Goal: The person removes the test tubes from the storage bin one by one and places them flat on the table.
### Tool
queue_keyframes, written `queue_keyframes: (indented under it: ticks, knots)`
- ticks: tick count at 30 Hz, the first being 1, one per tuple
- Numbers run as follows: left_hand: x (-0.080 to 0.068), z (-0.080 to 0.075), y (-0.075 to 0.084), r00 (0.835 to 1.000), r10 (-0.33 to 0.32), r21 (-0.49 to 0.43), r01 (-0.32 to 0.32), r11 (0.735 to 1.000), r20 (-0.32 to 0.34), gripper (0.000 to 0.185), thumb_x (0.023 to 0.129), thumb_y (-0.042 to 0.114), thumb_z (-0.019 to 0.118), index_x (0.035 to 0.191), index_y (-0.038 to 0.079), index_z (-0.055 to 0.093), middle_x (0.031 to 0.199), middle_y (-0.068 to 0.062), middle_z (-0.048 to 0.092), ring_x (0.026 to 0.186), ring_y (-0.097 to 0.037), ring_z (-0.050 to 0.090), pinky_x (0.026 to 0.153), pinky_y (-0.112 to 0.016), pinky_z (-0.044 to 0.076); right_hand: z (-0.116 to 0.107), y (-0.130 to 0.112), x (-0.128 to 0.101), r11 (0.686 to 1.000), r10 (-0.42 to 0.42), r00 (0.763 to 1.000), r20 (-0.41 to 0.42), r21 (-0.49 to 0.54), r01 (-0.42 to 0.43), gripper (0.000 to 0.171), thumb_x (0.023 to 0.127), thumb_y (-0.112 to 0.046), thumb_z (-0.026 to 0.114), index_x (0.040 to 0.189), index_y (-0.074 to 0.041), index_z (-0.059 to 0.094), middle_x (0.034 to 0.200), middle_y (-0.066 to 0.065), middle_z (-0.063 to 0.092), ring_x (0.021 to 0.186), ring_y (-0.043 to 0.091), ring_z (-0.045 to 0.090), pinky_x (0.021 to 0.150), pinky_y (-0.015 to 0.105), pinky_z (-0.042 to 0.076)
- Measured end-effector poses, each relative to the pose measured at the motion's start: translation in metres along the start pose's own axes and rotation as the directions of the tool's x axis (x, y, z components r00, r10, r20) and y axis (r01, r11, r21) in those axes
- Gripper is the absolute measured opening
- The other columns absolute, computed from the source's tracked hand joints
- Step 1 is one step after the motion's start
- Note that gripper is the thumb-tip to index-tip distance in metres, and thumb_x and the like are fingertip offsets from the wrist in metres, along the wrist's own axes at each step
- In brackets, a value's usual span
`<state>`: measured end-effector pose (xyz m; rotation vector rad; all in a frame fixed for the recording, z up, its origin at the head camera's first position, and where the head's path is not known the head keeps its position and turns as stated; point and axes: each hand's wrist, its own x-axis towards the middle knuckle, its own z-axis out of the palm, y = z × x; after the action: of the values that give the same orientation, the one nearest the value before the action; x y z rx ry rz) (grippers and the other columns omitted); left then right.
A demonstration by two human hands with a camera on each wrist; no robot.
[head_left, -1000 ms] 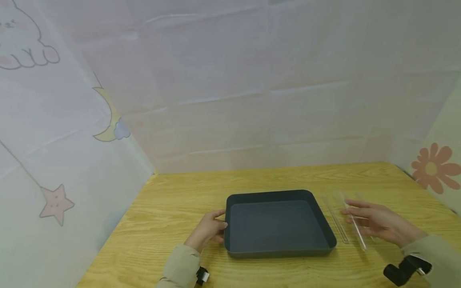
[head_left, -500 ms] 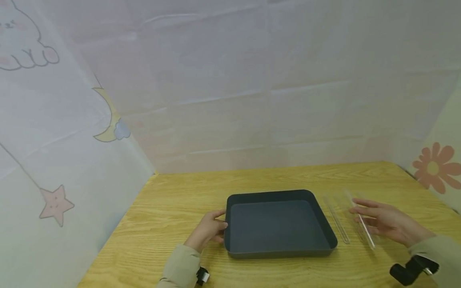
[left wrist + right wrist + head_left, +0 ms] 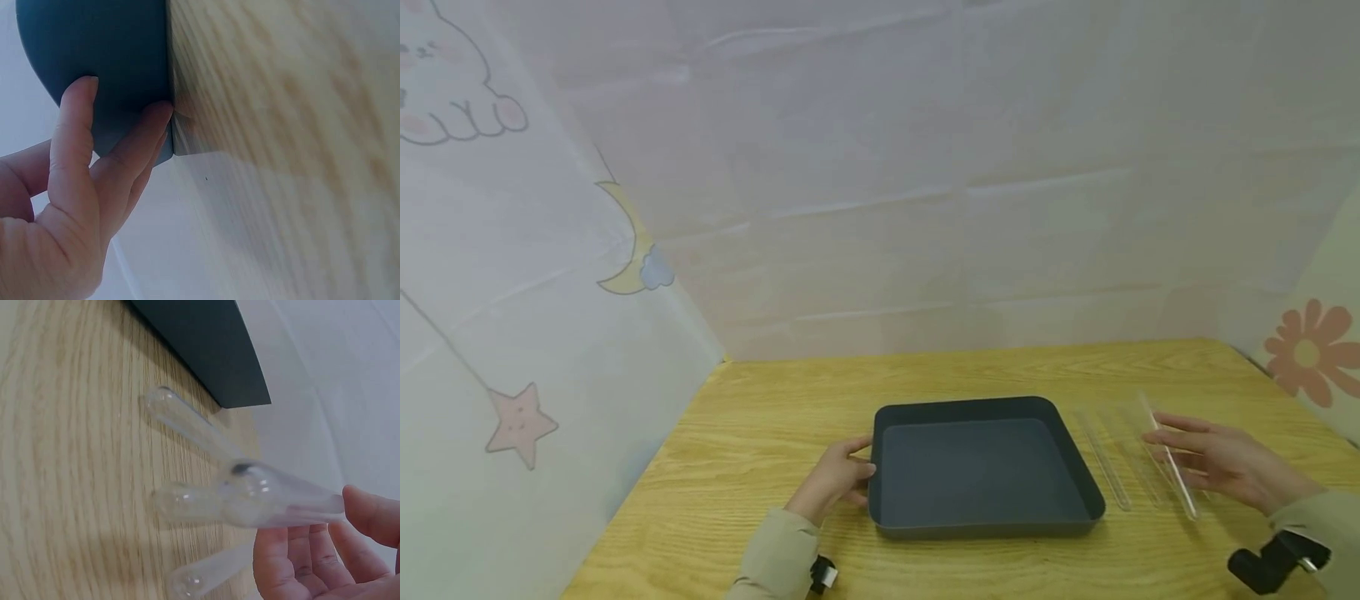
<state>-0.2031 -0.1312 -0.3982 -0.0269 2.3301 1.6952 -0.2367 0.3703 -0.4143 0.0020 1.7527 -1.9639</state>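
Note:
My right hand [image 3: 1217, 462] pinches a clear test tube [image 3: 1176, 467] between thumb and fingers, tilted and raised over the table. In the right wrist view its rounded end points away from the hand [image 3: 312, 559]. Lower down, three more test tubes lie on the wood: one [image 3: 194, 425] nearest the tray, one [image 3: 181, 503] partly behind the held tube, and one [image 3: 200, 575] close to the fingers. My left hand [image 3: 833, 479] touches the outer left wall of a dark grey rectangular tray [image 3: 985, 527], its fingers fairly straight against that side in the left wrist view.
The wood-grain table [image 3: 790, 400] meets a pale cloth backdrop [image 3: 925, 250] at its far edge and left side. Printed figures, such as a flower [image 3: 1307, 354] and a star [image 3: 522, 425], decorate the cloth. Nothing lies inside the tray.
My right hand has shifted to the right with the tube, uncovering more of a tube lying on the table. My left hand and the tray stay where they were.

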Motion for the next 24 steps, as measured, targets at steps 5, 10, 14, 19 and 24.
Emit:
queue_keyframes:
  ticks: [5,10,14,19,24]
  knots:
    - [0.001,-0.003,-0.001,1.000,0.006,-0.004,-0.006,1.000,0.005,0.053,0.094,-0.007,0.053,0.145,-0.006,0.039,0.115,-0.028,0.063,0.091,-0.030,0.068,0.051,-0.029,0.055,-0.006,-0.001,0.002,0.999,0.013,1.000,-0.028,-0.034,-0.014,0.025,0.103,-0.017,0.051,0.124,-0.031,0.053,0.100,-0.016,0.065,0.092,0.008,0.065,0.083,0.038,0.053]
    - [0.000,-0.003,-0.003,1.000,0.019,-0.012,-0.019,1.000,0.015,0.052,0.093,-0.009,0.053,0.143,-0.007,0.040,0.111,-0.027,0.064,0.087,-0.027,0.069,0.050,-0.027,0.054,-0.014,0.001,0.001,0.997,0.032,0.996,-0.082,-0.061,-0.037,0.029,0.101,-0.019,0.055,0.128,-0.025,0.047,0.100,-0.017,0.063,0.090,0.005,0.064,0.082,0.037,0.053]
    - [0.001,-0.001,-0.004,1.000,0.012,-0.012,-0.012,1.000,0.009,0.053,0.094,-0.008,0.053,0.145,-0.007,0.038,0.114,-0.028,0.063,0.090,-0.029,0.068,0.050,-0.028,0.054,-0.024,0.002,-0.003,0.994,0.039,0.996,-0.083,-0.096,-0.047,0.018,0.102,-0.020,0.053,0.113,-0.034,0.055,0.100,-0.019,0.062,0.089,0.002,0.062,0.081,0.035,0.052]
    - [0.002,0.002,-0.002,1.000,0.006,-0.002,-0.006,1.000,0.004,0.053,0.095,-0.007,0.053,0.146,-0.006,0.037,0.115,-0.028,0.063,0.091,-0.030,0.068,0.051,-0.030,0.055,-0.031,-0.003,-0.008,0.984,0.033,0.994,-0.106,-0.169,-0.050,0.023,0.103,-0.021,0.051,0.123,-0.032,0.055,0.100,-0.021,0.061,0.088,0.001,0.061,0.081,0.037,0.051]
    - [0.002,0.003,-0.003,1.000,0.016,0.000,-0.016,1.000,0.002,0.053,0.094,-0.008,0.053,0.145,-0.007,0.038,0.113,-0.028,0.064,0.091,-0.030,0.068,0.051,-0.030,0.055,-0.031,-0.009,-0.008,0.969,0.048,0.987,-0.155,-0.232,-0.084,0.067,0.102,-0.024,0.052,0.153,0.003,0.017,0.098,-0.022,0.060,0.086,0.000,0.060,0.080,0.035,0.051]
